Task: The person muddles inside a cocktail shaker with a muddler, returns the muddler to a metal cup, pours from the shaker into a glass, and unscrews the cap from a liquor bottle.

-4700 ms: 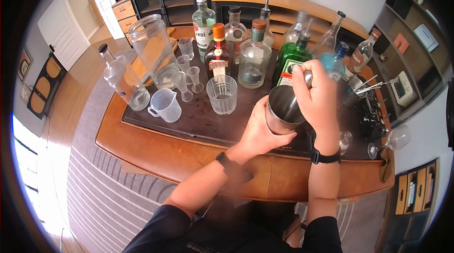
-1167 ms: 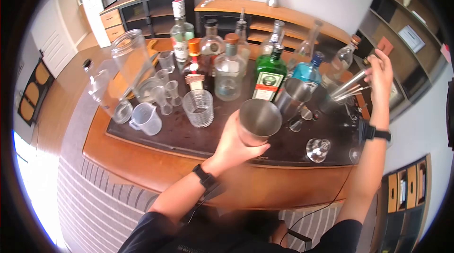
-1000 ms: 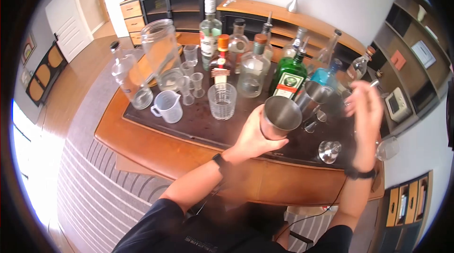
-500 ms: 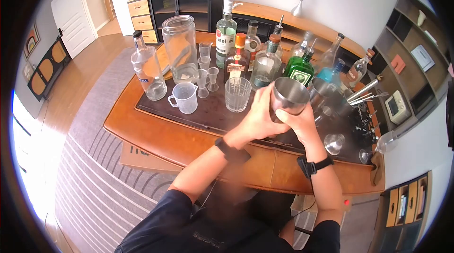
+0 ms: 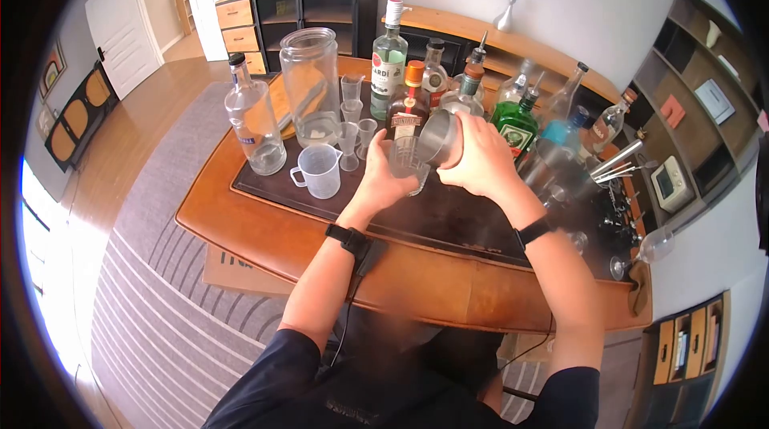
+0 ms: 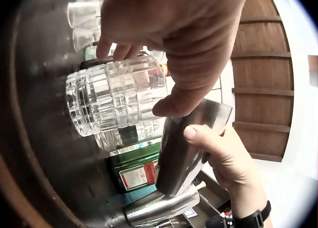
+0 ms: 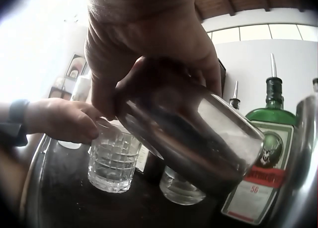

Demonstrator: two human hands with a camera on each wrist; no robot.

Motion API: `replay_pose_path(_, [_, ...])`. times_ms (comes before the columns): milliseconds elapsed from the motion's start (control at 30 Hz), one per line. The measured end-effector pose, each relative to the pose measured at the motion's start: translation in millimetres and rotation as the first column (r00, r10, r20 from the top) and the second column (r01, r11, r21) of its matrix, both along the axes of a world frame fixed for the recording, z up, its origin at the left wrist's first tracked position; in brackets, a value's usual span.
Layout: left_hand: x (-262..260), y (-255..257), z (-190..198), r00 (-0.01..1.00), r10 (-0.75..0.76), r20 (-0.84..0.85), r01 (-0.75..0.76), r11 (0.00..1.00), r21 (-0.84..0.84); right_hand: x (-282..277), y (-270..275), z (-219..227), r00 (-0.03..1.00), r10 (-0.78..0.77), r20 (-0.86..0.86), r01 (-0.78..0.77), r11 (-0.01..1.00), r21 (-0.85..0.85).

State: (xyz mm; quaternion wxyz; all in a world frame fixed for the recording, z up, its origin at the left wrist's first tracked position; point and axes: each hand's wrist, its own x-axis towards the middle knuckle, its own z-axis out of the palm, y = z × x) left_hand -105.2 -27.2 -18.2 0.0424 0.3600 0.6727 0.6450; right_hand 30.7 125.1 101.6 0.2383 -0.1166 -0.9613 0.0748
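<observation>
In the head view my right hand (image 5: 482, 155) grips a metal shaker tin (image 5: 437, 139) from above and tips it toward a cut-glass tumbler (image 5: 406, 158). The left wrist view has the tin (image 6: 186, 148) close beside the tumbler's rim, one end near my left thumb. My left hand (image 5: 386, 178) curls round the upper part of the tumbler, its thumb at the rim and its fingers on the far side. The tumbler (image 7: 113, 161) stands upright on the dark mat in the right wrist view. The inside of the tin is hidden.
A plastic measuring jug (image 5: 319, 173), small shot glasses and a large glass jar (image 5: 311, 92) stand left. Several bottles, including a green bottle (image 5: 513, 126), line the back. At right are a second shaker tin (image 5: 553, 173), metal bar tools (image 5: 617, 166) and a wine glass (image 5: 657, 245).
The right hand left the metal tools, and both hands held the tin half a second ago. The left hand has since moved onto the tumbler; the right has tilted the tin and brought it left.
</observation>
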Motion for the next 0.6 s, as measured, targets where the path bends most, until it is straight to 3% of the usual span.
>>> replay_pose_path(33, [-1.2, -0.2, -4.0, 1.000, 0.005, 0.006, -0.005, 1.000, -0.002, -4.6, 0.7, -0.2, 1.000, 0.005, 0.006, -0.005, 1.000, -0.002])
replay_pose_path(100, [0.3, -0.2, 3.5, 0.999, -0.012, 0.043, 0.016, 0.994, -0.105, -13.7, -0.2, 0.6, 0.998, 0.059, 0.004, -0.059, 0.971, 0.233])
replay_pose_path(133, [0.7, -1.0, 7.4, 0.994, -0.082, 0.078, 0.086, 0.995, -0.046, -16.7, -2.1, 1.9, 0.998, 0.066, 0.023, -0.069, 0.962, 0.264])
replay_pose_path(300, [-2.7, 0.4, 0.4, 0.998, -0.053, 0.036, 0.055, 0.997, -0.053, -26.7, -5.9, 7.3, 0.990, 0.131, 0.042, -0.137, 0.906, 0.401])
replay_pose_path(400, [-1.3, -1.8, 4.2, 1.000, -0.029, 0.001, 0.029, 0.995, -0.096, -32.1, -6.7, 9.6, 0.986, 0.148, 0.072, -0.164, 0.834, 0.527])
replay_pose_path(467, [-2.2, -2.1, 3.2, 0.999, -0.012, -0.030, 0.008, 0.991, -0.133, -34.5, -8.1, 8.7, 0.988, 0.142, 0.065, -0.149, 0.730, 0.667])
replay_pose_path(600, [-4.7, -1.0, 2.6, 0.999, -0.037, -0.010, 0.035, 0.991, -0.126, -41.1, -10.1, 5.0, 0.988, 0.155, 0.020, -0.117, 0.653, 0.748])
